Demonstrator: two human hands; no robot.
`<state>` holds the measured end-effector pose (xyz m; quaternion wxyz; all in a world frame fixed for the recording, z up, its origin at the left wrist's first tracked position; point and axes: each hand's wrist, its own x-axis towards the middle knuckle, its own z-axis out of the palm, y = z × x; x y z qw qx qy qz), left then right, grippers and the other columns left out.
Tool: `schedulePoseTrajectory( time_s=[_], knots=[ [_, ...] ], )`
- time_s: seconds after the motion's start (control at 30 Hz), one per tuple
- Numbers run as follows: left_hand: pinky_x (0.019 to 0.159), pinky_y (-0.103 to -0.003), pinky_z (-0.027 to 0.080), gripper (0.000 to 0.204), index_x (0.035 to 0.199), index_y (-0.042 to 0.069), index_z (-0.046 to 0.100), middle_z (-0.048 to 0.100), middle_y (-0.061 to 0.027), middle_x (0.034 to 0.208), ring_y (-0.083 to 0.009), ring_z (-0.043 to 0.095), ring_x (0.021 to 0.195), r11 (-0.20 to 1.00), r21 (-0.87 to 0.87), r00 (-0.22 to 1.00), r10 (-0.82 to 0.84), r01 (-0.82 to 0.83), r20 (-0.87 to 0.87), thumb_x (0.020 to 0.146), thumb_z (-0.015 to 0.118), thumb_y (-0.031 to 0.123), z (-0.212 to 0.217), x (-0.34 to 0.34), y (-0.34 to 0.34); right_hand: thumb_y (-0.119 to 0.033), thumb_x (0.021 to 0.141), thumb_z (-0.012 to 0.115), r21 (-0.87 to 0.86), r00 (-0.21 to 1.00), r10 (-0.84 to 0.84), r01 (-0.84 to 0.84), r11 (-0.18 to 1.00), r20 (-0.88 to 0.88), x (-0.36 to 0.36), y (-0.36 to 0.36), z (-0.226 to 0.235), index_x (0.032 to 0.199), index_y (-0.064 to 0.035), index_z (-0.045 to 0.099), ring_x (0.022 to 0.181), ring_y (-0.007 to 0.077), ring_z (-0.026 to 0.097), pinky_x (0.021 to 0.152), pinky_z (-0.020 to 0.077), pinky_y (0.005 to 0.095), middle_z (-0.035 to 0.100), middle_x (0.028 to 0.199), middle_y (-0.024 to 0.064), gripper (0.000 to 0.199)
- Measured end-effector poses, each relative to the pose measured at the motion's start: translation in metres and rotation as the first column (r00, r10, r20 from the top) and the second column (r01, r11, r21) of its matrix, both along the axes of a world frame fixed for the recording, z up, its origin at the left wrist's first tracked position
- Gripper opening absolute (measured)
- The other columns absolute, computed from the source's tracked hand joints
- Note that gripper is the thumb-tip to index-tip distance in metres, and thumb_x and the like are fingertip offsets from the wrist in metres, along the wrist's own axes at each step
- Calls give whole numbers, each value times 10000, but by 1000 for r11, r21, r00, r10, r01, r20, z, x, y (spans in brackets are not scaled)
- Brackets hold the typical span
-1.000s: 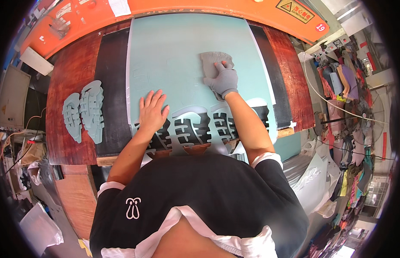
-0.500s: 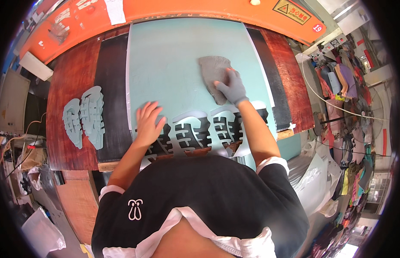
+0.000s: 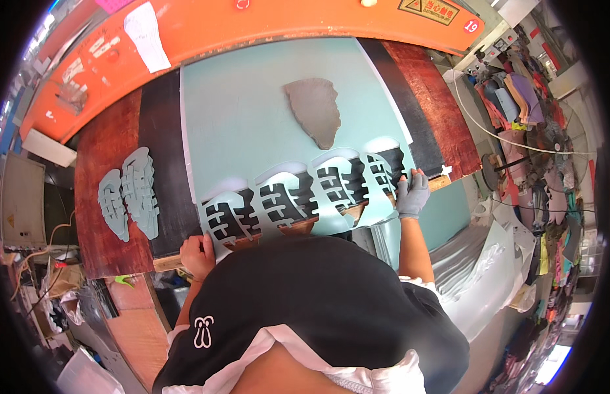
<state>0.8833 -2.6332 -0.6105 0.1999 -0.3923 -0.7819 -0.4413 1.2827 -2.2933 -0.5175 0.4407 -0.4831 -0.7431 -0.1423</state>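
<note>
A pale green sheet (image 3: 239, 111) lies across the board, with a row of cut-out openings along its near edge. My bare left hand (image 3: 196, 255) is closed at the sheet's near left corner, fingers curled. Its near right corner is in my right hand (image 3: 413, 194), which wears a grey glove with bare fingertips, thumb and fingers about the edge. Beyond the openings, a flat grey-brown block (image 3: 313, 108) with a jagged right side rests on the sheet, touched by neither hand.
Two stacks of pale green cut pieces (image 3: 139, 190) lie on the reddish board (image 3: 114, 253) at left. An orange machine beam (image 3: 213, 29) spans the far side, with a paper (image 3: 147, 39) on it. Crumpled clear plastic (image 3: 479, 246) and hanging coloured material (image 3: 515, 105) are at right.
My right hand has let go of the grey-brown block and come down to the sheet's near right corner. My left hand has moved from the sheet's surface to its near left corner.
</note>
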Motion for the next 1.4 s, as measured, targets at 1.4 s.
schedulePoseTrajectory(
  time_s=[1.4],
  knots=[
    [534,-450,366,376,649,13,414,458,-179,588,-365,463,572,973,62,974,221,-224,57,905,520,267,-59,-11,4,-360,861,430,-161,937,199,-158,974,285,36,90,22,753,-72,683,823,305,579,805,410,441,640,830,111,399]
  ],
)
